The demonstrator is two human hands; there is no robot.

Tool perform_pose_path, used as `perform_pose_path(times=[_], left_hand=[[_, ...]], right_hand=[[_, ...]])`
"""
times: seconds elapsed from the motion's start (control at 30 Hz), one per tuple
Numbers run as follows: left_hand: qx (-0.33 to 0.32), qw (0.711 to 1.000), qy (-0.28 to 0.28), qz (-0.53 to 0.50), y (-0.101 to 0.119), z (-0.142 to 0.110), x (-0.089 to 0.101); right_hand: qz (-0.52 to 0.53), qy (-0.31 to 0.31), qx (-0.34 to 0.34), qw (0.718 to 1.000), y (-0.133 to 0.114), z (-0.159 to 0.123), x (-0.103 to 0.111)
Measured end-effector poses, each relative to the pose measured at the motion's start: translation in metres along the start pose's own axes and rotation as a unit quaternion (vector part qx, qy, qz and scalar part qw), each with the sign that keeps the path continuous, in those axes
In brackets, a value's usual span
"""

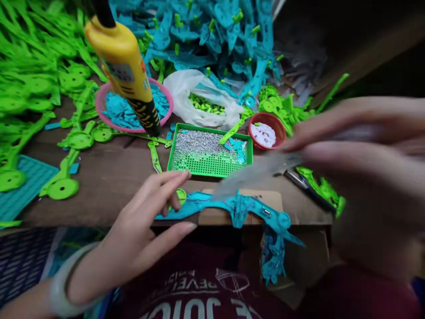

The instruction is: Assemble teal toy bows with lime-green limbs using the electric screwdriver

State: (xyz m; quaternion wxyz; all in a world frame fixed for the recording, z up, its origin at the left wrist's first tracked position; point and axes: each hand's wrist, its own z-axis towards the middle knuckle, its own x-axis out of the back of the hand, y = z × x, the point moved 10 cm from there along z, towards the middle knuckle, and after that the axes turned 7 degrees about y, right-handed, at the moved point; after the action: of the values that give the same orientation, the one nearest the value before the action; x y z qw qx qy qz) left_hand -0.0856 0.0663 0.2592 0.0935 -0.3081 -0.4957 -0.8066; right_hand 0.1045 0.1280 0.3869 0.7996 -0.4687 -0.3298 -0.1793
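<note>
A blue plastic toy part (199,201), shaped like a long bow or gun, lies along the table's front edge on a piece of cardboard (274,198). Over its left end is my left hand (152,212), thumb and fingers apart, close to a green round piece (181,198); whether it touches the part I cannot tell. My right hand (361,164), smeared by motion, pinches a translucent plastic strip (255,170) that slants down towards the blue part. Blue pieces (274,261) hang below the part's right end.
A yellow electric screwdriver (122,62) hangs above a pink bowl (101,110) of blue pieces. Behind the blue part sit a green tray (209,166) of screws, a white bag (179,88) and a red bowl (282,128). Green parts (29,79) and blue parts (212,40) pile up behind.
</note>
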Motion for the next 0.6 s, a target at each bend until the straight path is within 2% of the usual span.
perform_pose_path(times=[0.07, 0.1, 0.13, 0.2, 0.23, 0.27, 0.33, 0.4, 0.47, 0.53, 0.6], left_hand=[[0.021, 0.995, -0.067, -0.072, -0.001, 0.005, -0.005], [0.045, 0.990, -0.085, -0.101, -0.007, 0.003, -0.006], [0.088, 0.984, -0.082, -0.128, -0.020, 0.000, -0.004], [0.222, 0.956, -0.024, -0.192, -0.065, -0.017, 0.008], [0.294, 0.927, 0.020, -0.230, -0.091, -0.032, 0.015], [0.357, 0.894, 0.045, -0.266, -0.115, -0.047, 0.017], [0.426, 0.846, 0.051, -0.316, -0.148, -0.070, 0.011], [0.446, 0.827, 0.028, -0.341, -0.165, -0.077, -0.002], [0.451, 0.820, 0.000, -0.352, -0.171, -0.074, -0.016], [0.455, 0.814, -0.025, -0.361, -0.173, -0.069, -0.029], [0.458, 0.807, -0.045, -0.370, -0.171, -0.065, -0.038]], right_hand=[[0.033, -0.042, 0.004, 0.999, -0.033, 0.004, -0.049], [0.059, -0.066, 0.012, 0.996, -0.042, 0.005, -0.072], [0.078, -0.055, 0.017, 0.995, -0.044, 0.005, -0.087], [0.076, -0.028, 0.034, 0.996, -0.035, -0.005, -0.111], [0.047, -0.024, 0.046, 0.998, -0.026, -0.015, -0.124], [0.003, -0.038, 0.058, 0.998, -0.015, -0.028, -0.141], [-0.077, -0.127, 0.080, 0.986, 0.007, -0.059, -0.189], [-0.094, -0.200, 0.070, 0.973, 0.027, -0.085, -0.229], [-0.076, -0.233, 0.051, 0.968, 0.038, -0.099, -0.253], [-0.056, -0.241, 0.040, 0.968, 0.040, -0.105, -0.262], [-0.044, -0.248, 0.037, 0.967, 0.040, -0.108, -0.261]])
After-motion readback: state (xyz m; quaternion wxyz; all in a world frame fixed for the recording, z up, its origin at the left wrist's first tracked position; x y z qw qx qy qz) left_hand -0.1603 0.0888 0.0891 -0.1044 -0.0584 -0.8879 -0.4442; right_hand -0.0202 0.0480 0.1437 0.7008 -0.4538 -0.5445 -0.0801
